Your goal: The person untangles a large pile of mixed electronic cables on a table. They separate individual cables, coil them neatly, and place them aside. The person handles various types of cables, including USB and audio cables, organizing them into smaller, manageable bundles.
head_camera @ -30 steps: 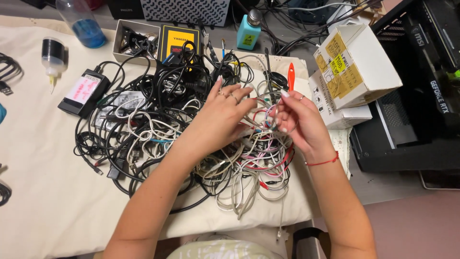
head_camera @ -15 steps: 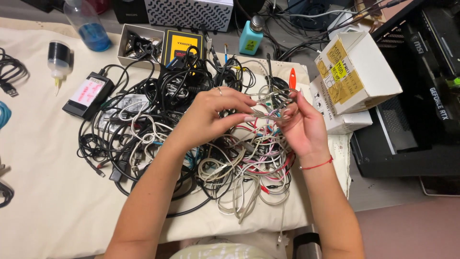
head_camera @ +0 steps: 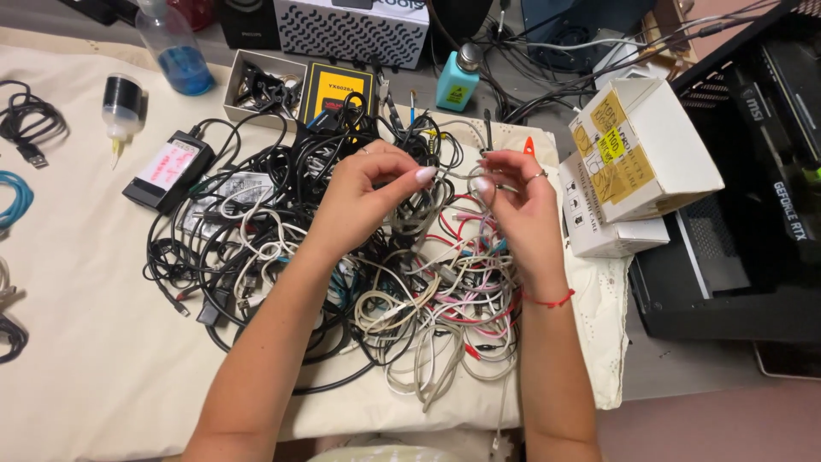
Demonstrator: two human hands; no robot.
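Both hands [head_camera: 445, 192] pinch thin rubbery grey cable [head_camera: 457, 175]

viewpoint: one head-worn camera, above the table [head_camera: 77, 342], at its near edge
direction: looks steeply down and a little forward, toward the far edge
closeness: near; both forearms rise from the bottom of the frame to mid-picture
coverage: cloth-covered tabletop from near edge to far edge, its right edge, and the floor beyond
shared views: a single view only
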